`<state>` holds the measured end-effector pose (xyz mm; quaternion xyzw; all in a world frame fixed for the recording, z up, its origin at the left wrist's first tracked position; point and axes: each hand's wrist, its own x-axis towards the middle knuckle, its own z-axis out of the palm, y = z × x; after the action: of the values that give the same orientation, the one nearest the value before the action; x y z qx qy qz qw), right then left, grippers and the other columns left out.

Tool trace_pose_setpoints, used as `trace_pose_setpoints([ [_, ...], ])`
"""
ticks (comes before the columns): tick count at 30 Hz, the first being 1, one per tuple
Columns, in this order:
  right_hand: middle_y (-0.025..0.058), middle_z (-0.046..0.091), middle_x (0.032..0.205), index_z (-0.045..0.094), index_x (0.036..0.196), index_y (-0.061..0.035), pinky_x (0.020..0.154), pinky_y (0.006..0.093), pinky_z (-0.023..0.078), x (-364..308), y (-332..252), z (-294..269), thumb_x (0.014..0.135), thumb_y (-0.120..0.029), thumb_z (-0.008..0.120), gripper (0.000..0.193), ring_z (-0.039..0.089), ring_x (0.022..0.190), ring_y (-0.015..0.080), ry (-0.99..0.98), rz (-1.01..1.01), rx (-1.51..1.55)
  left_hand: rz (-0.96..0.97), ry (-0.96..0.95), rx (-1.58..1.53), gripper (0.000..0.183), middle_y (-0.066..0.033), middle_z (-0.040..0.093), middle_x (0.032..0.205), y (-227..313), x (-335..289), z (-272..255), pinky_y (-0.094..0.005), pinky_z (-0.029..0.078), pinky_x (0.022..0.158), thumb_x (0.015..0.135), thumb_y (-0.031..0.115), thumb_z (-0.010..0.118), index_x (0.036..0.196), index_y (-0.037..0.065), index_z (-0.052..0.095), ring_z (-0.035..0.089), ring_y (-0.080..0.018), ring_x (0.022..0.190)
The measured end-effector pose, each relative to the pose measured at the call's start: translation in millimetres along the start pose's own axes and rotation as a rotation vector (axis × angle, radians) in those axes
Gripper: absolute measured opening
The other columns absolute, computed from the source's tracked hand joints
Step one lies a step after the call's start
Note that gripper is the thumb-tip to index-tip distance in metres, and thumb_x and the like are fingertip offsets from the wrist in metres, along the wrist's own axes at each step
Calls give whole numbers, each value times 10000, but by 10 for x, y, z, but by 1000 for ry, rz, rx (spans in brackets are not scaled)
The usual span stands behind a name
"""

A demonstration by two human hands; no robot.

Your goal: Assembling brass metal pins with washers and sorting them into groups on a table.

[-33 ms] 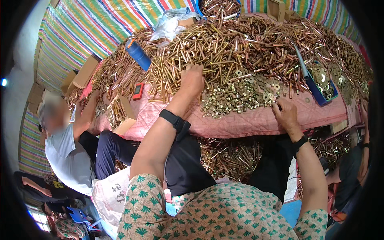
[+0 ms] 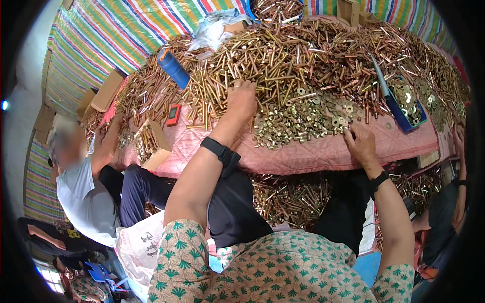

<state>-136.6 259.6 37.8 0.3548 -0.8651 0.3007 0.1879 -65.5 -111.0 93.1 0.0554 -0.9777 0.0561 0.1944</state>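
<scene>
My left hand (image 2: 242, 100) rests at the near edge of a big heap of long gold-coloured metal bolts or sleeves (image 2: 217, 81). Its fingers bend down among them, and the fingertips are hidden, so what they grip does not show. To the right, my right hand (image 2: 362, 145) has its fingers curled and thumb drawn in beside the flat washers (image 2: 339, 121). Anything small between those fingers is too hidden to name. Between my hands lies a spread of short nuts (image 2: 283, 129) on the pink quilted cloth (image 2: 293, 159). Both wrists wear black bands.
A blue cylinder (image 2: 173, 69) leans on the heap, near a red device (image 2: 174, 115). A blue tray (image 2: 404, 118) holds washers at right. A cardboard box (image 2: 159, 151) of metal parts stands left, by a co-worker (image 2: 86, 192). More metal pieces (image 2: 293, 202) lie below the table edge.
</scene>
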Motion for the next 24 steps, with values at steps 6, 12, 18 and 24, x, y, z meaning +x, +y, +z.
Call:
trace_pose_setpoints([
  [6,157,533,675,510,711,-35,534,427,413,-4,-14,8,816,-159,634,205,544,616,357,5,0,4,-4,-18,117,267,-57,573,1058,10,47,73,-428,336,894,770,56,577,1034,90,598,463,-259,1134],
  [12,154,536,676,508,711,-39,536,431,413,-10,-7,38,820,-170,631,210,543,617,358,26,-29,-19,6,-109,253,278,-52,540,1077,-11,66,84,-424,336,913,749,84,610,1026,100,598,481,-246,1095],
  [18,153,541,686,505,714,-41,538,434,413,-10,24,53,826,-180,624,214,544,630,361,23,-11,-51,98,33,45,212,-88,549,1077,-166,-69,157,-409,385,895,743,77,605,953,75,572,469,-264,1128],
  [24,153,540,686,503,714,-44,536,432,412,5,7,77,831,-190,619,220,544,631,361,9,-5,-39,-16,147,-433,117,-210,604,745,-304,-117,-45,-456,464,687,884,98,512,968,18,532,598,-397,738],
])
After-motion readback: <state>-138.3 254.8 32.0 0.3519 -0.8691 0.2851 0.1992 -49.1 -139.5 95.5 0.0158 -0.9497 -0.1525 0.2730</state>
